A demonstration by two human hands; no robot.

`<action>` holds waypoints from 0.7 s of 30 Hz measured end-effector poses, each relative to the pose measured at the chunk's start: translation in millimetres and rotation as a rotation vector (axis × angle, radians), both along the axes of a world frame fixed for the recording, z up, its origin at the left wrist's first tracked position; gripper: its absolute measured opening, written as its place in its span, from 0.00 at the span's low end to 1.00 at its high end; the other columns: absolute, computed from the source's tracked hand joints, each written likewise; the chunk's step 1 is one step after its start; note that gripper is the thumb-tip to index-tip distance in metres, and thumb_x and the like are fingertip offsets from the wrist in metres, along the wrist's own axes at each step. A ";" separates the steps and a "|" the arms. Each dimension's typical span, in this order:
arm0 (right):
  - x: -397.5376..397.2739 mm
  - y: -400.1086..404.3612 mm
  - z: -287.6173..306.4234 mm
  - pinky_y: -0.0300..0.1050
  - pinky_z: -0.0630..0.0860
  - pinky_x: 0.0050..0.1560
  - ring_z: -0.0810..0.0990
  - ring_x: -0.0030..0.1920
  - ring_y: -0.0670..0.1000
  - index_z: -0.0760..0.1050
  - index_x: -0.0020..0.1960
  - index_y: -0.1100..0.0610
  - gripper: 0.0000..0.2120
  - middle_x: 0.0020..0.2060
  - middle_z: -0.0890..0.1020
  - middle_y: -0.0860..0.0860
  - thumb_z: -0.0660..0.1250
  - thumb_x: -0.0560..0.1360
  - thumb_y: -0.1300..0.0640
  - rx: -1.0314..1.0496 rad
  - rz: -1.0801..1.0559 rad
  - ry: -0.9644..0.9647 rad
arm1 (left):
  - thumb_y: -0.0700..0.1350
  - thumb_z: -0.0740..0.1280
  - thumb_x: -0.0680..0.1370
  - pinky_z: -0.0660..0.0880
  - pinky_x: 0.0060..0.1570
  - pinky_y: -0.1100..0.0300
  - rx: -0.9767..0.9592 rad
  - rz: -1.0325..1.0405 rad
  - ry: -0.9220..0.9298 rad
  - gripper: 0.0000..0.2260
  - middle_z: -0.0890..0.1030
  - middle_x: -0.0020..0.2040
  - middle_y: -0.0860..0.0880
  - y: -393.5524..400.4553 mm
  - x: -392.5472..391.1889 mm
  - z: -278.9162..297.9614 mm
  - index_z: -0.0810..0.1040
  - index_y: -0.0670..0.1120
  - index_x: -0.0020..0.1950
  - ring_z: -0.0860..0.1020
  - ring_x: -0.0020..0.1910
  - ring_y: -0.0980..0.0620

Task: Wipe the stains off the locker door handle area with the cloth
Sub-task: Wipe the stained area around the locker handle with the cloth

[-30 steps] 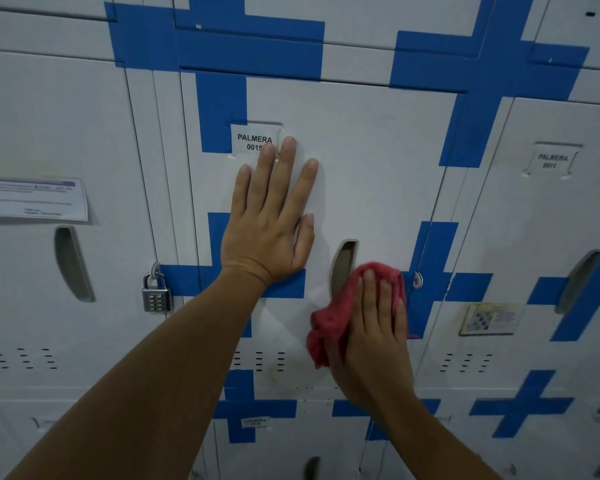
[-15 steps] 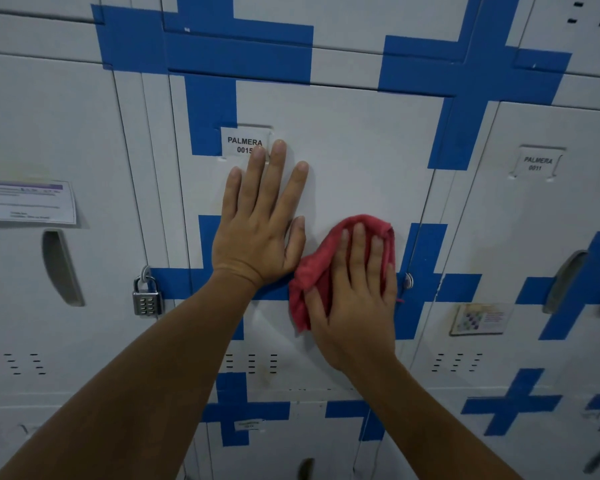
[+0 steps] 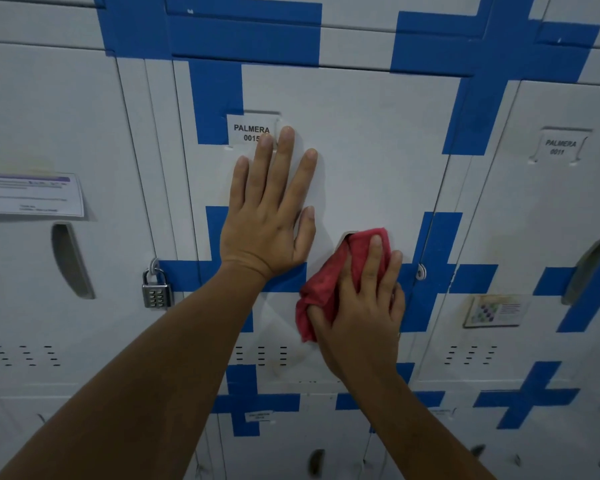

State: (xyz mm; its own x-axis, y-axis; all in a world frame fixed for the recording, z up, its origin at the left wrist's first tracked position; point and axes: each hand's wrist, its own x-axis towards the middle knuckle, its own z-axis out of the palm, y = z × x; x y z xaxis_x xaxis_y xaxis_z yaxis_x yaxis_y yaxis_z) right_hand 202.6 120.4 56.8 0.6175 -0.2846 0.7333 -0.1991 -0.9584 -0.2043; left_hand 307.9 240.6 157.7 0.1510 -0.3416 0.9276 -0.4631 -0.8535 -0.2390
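Note:
The white locker door (image 3: 368, 140) with blue tape crosses fills the middle of the head view; its label reads PALMERA 0015. My left hand (image 3: 267, 220) lies flat on the door, fingers spread, fingertips at the label. My right hand (image 3: 364, 303) presses a red cloth (image 3: 323, 282) against the door over the recessed handle slot (image 3: 347, 235). Only the slot's top edge peeks out above the cloth; the rest is hidden. Faint yellowish stains show below, near the vent slits (image 3: 260, 355).
A combination padlock (image 3: 156, 289) hangs on the left locker's hasp. That locker carries a paper notice (image 3: 32, 194) and a handle recess (image 3: 71, 261). The right locker, labelled PALMERA 0011 (image 3: 560, 147), has a sticker (image 3: 492, 310). Lower lockers run along the bottom.
My right hand with the cloth rose over the handle slot, then slid down and to the right a little, so the slot's top shows again. The left hand stayed flat.

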 end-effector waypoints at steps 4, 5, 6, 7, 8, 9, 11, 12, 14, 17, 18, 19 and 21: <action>-0.8 1.3 -8.3 0.62 0.53 0.71 0.45 0.77 0.64 0.55 0.79 0.55 0.40 0.79 0.43 0.56 0.61 0.74 0.36 0.005 -0.017 0.053 | 0.52 0.56 0.81 0.45 0.78 0.42 0.001 0.002 0.003 0.31 0.55 0.81 0.38 0.2 -0.4 -0.4 0.53 0.45 0.82 0.52 0.80 0.37; -2.2 2.9 -14.2 0.63 0.54 0.71 0.46 0.77 0.65 0.55 0.79 0.55 0.40 0.78 0.45 0.56 0.63 0.74 0.37 0.012 -0.027 0.075 | 0.52 0.56 0.81 0.45 0.78 0.42 0.003 0.002 0.005 0.31 0.55 0.81 0.38 0.4 0.1 -0.6 0.53 0.45 0.82 0.52 0.80 0.37; -3.9 4.4 -21.6 0.64 0.55 0.70 0.48 0.77 0.65 0.56 0.79 0.55 0.41 0.78 0.47 0.57 0.65 0.73 0.37 0.017 -0.032 0.089 | 0.52 0.56 0.81 0.45 0.78 0.43 0.005 0.004 0.008 0.31 0.54 0.81 0.38 0.6 0.1 -0.8 0.53 0.45 0.82 0.52 0.80 0.37; -6.1 6.2 -28.9 0.65 0.56 0.69 0.50 0.76 0.65 0.56 0.78 0.55 0.42 0.78 0.50 0.57 0.67 0.72 0.38 0.021 -0.027 0.096 | 0.53 0.56 0.81 0.45 0.78 0.43 0.006 0.007 0.007 0.31 0.54 0.81 0.38 0.7 0.0 -0.8 0.53 0.45 0.82 0.52 0.80 0.37; -8.4 7.2 -35.7 0.65 0.56 0.69 0.51 0.76 0.66 0.56 0.78 0.55 0.43 0.78 0.51 0.58 0.68 0.71 0.39 0.019 -0.020 0.098 | 0.53 0.56 0.81 0.45 0.78 0.42 0.006 0.008 0.006 0.31 0.54 0.81 0.38 0.5 -0.4 -0.8 0.53 0.45 0.82 0.52 0.80 0.37; -10.6 7.4 -39.8 0.65 0.56 0.69 0.51 0.76 0.66 0.56 0.79 0.55 0.44 0.78 0.53 0.58 0.69 0.71 0.39 0.017 -0.016 0.101 | 0.53 0.56 0.80 0.46 0.78 0.42 0.005 0.005 0.008 0.31 0.54 0.81 0.38 0.3 -1.1 -0.5 0.53 0.45 0.82 0.52 0.80 0.37; -13.2 7.4 -40.1 0.64 0.55 0.69 0.52 0.76 0.66 0.57 0.78 0.55 0.43 0.78 0.55 0.59 0.70 0.71 0.40 0.013 -0.025 0.101 | 0.53 0.56 0.80 0.46 0.78 0.42 0.006 0.002 0.011 0.31 0.54 0.81 0.38 0.1 -1.2 -0.1 0.53 0.45 0.82 0.52 0.80 0.37; -14.2 9.0 -37.8 0.64 0.56 0.68 0.55 0.75 0.67 0.60 0.77 0.55 0.42 0.77 0.58 0.60 0.70 0.70 0.41 0.011 -0.038 0.103 | 0.53 0.55 0.80 0.46 0.78 0.42 0.008 0.005 0.016 0.31 0.54 0.81 0.38 0.4 -1.2 -0.2 0.53 0.45 0.82 0.52 0.80 0.37; -14.8 14.8 -29.7 0.63 0.65 0.65 0.69 0.68 0.68 0.69 0.72 0.57 0.39 0.70 0.70 0.64 0.74 0.67 0.41 0.025 -0.071 0.114 | 0.53 0.55 0.80 0.46 0.78 0.42 0.013 0.010 0.025 0.32 0.54 0.81 0.38 1.0 -0.8 -0.7 0.52 0.45 0.82 0.52 0.80 0.37; -12.7 17.9 -20.5 0.56 0.79 0.47 0.80 0.45 0.58 0.77 0.60 0.56 0.29 0.46 0.81 0.57 0.77 0.64 0.43 0.090 -0.103 0.161 | 0.54 0.56 0.80 0.46 0.78 0.42 0.014 0.010 0.020 0.32 0.54 0.81 0.38 0.7 -0.7 0.4 0.52 0.45 0.82 0.52 0.80 0.38; -13.3 16.9 -19.8 0.55 0.80 0.46 0.79 0.43 0.54 0.76 0.59 0.54 0.25 0.44 0.79 0.53 0.74 0.67 0.42 0.185 -0.043 0.154 | 0.54 0.56 0.80 0.46 0.78 0.42 0.014 0.007 0.018 0.32 0.54 0.81 0.38 0.4 -0.2 0.1 0.52 0.45 0.82 0.52 0.80 0.38; -14.1 16.9 -18.5 0.54 0.81 0.47 0.78 0.43 0.51 0.73 0.60 0.49 0.21 0.44 0.77 0.49 0.71 0.71 0.42 0.304 0.027 0.114 | 0.54 0.55 0.80 0.46 0.78 0.42 0.012 0.007 0.018 0.32 0.54 0.81 0.38 0.7 0.4 -0.7 0.52 0.45 0.82 0.52 0.80 0.38; -16.8 20.4 -17.2 0.50 0.79 0.49 0.75 0.45 0.48 0.66 0.64 0.43 0.19 0.48 0.71 0.46 0.65 0.75 0.43 0.523 0.145 0.136 | 0.54 0.55 0.80 0.47 0.78 0.42 0.017 0.014 0.020 0.32 0.54 0.81 0.38 0.9 1.2 -2.2 0.53 0.45 0.82 0.52 0.80 0.37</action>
State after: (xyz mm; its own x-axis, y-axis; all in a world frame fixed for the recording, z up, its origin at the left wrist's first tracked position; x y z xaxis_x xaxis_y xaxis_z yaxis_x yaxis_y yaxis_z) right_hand 185.9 140.8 39.6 0.7568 -0.4943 0.4277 -0.1308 -0.7557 -0.6418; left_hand 309.1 241.5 155.5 0.1741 -0.3550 0.9185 -0.4557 -0.8559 -0.2444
